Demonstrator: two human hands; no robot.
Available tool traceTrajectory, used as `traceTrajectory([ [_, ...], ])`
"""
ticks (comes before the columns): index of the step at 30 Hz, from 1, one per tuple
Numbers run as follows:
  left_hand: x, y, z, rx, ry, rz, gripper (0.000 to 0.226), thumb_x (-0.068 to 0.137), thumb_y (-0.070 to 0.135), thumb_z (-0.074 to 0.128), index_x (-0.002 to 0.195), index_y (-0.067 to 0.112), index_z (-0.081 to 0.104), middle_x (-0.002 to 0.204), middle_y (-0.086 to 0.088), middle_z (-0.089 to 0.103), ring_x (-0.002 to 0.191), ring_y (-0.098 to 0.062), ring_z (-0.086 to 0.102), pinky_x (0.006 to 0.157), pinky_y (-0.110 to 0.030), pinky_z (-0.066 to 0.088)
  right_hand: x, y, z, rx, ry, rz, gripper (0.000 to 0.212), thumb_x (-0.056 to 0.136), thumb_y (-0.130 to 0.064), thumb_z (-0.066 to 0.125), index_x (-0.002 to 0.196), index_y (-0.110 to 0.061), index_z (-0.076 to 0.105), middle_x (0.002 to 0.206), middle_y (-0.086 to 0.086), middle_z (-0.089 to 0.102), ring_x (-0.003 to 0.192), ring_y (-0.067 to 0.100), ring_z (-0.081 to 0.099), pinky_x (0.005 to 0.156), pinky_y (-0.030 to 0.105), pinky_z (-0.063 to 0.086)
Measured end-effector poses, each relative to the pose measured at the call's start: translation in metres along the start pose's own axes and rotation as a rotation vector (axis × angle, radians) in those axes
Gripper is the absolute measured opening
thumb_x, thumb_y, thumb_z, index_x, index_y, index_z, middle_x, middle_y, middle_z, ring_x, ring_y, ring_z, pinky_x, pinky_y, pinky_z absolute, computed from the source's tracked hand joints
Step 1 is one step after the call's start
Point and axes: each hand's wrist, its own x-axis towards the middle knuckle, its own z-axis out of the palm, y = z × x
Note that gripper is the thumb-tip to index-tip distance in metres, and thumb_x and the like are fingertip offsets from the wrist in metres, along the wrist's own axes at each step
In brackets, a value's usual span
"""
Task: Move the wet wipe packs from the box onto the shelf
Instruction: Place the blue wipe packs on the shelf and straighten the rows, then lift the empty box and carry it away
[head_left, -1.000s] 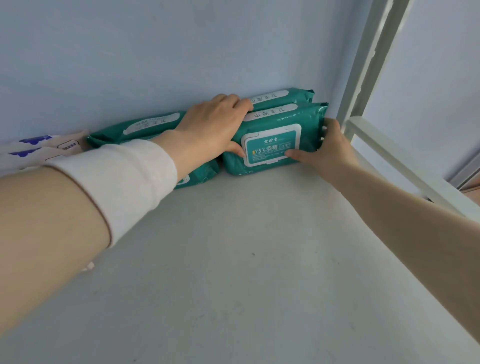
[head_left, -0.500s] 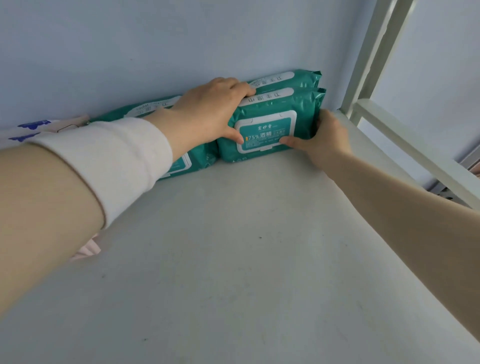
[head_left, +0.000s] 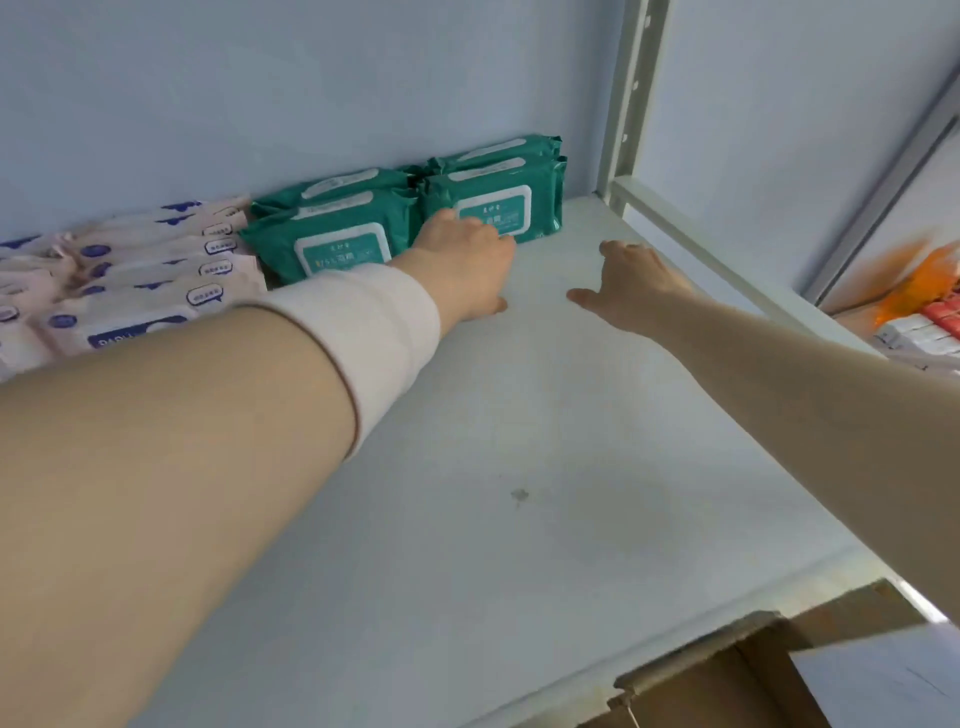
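- Pale blue wall, white shelf (head_left: 519, 441) with lots of bare space up front, corner of the cardboard box (head_left: 737, 670) poking in at the bottom.
- Teal wet wipe packs (head_left: 493, 205) are stacked in pairs against the back wall, just beside the white packs (head_left: 156, 260); I'd guess that's to leave room for more.
- My left hand (head_left: 467, 260) touches the right stack's front, grip loose, holding nothing.
- My right hand (head_left: 631, 283) is spread wide and empty, near that stack but clear of it.
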Motion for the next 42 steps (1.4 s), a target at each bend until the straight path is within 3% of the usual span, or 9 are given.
traceTrajectory([
  [9,-0.096,0.107,-0.04,-0.007,0.058,0.21,0.047,0.092,0.041,0.047,0.129,0.013,0.045,0.126,-0.011,0.055,0.115,-0.031,0.051,0.09,-0.036,0.036,-0.184,0.055,-0.019,-0.299,-0.048,0.09,0.056,0.093,-0.044,0.048,0.137,-0.01,0.039,0.133,0.011,0.05,0.12,0.03,0.049,0.089,0.038,0.042],
  [15,-0.138,0.199,-0.086,0.012,0.119,0.347,0.049,0.092,0.043,0.045,0.131,0.012,0.043,0.127,-0.011,0.055,0.116,-0.03,0.051,0.093,-0.038,0.037,-0.287,0.121,-0.035,-0.375,-0.055,0.154,0.049,0.094,-0.043,0.046,0.13,-0.011,0.047,0.125,0.011,0.055,0.11,0.03,0.055,0.073,0.034,0.04],
  [18,-0.154,0.262,-0.096,-0.088,0.145,0.428,0.046,0.091,0.044,0.047,0.125,0.014,0.047,0.125,-0.01,0.057,0.113,-0.03,0.053,0.086,-0.036,0.038,-0.339,0.165,-0.034,-0.312,-0.061,0.219,0.04,0.093,-0.039,0.048,0.121,-0.011,0.053,0.113,0.011,0.057,0.101,0.031,0.056,0.074,0.036,0.04],
  [20,-0.164,0.308,-0.093,-0.151,0.117,0.475,0.044,0.091,0.045,0.048,0.123,0.015,0.048,0.125,-0.01,0.057,0.112,-0.03,0.054,0.079,-0.035,0.037,-0.38,0.201,-0.022,-0.275,-0.083,0.291,0.041,0.093,-0.037,0.047,0.125,-0.013,0.05,0.118,0.011,0.057,0.107,0.031,0.054,0.078,0.036,0.041],
  [26,-0.186,0.415,-0.026,-0.222,-0.068,0.567,0.048,0.089,0.047,0.049,0.127,0.016,0.047,0.123,-0.008,0.06,0.113,-0.028,0.056,0.09,-0.041,0.047,-0.517,0.308,0.062,-0.075,-0.202,0.712,0.045,0.092,-0.038,0.047,0.13,-0.014,0.048,0.127,0.009,0.054,0.115,0.029,0.053,0.09,0.039,0.044],
  [30,-0.202,0.448,0.054,-0.38,-0.316,0.479,0.056,0.088,0.047,0.051,0.136,0.02,0.039,0.133,-0.006,0.053,0.12,-0.027,0.052,0.095,-0.039,0.043,-0.612,0.332,0.152,0.185,-0.388,1.006,0.055,0.093,-0.039,0.049,0.137,-0.008,0.039,0.136,0.013,0.049,0.124,0.029,0.047,0.099,0.036,0.041],
  [34,-0.195,0.474,0.148,-0.558,-0.578,0.302,0.07,0.088,0.042,0.056,0.145,0.016,0.026,0.148,-0.007,0.035,0.135,-0.027,0.035,0.108,-0.041,0.031,-0.652,0.341,0.239,0.403,-0.49,1.239,0.057,0.094,-0.039,0.049,0.139,-0.006,0.037,0.134,0.015,0.053,0.122,0.029,0.051,0.094,0.032,0.042],
  [37,-0.169,0.497,0.203,-0.755,-0.665,0.067,0.075,0.087,0.036,0.059,0.146,0.011,0.021,0.15,-0.014,0.029,0.137,-0.031,0.028,0.111,-0.043,0.028,-0.65,0.359,0.288,0.495,-0.38,1.373,0.06,0.094,-0.035,0.049,0.141,-0.001,0.033,0.142,0.016,0.045,0.129,0.03,0.045,0.1,0.032,0.037],
  [42,-0.11,0.532,0.265,-0.774,-0.518,-0.053,0.072,0.087,0.033,0.06,0.144,0.008,0.023,0.146,-0.018,0.035,0.133,-0.036,0.033,0.107,-0.048,0.032,-0.628,0.395,0.35,0.579,-0.071,1.536,0.06,0.093,-0.029,0.053,0.14,0.002,0.034,0.143,0.02,0.043,0.131,0.034,0.041,0.105,0.038,0.034],
])
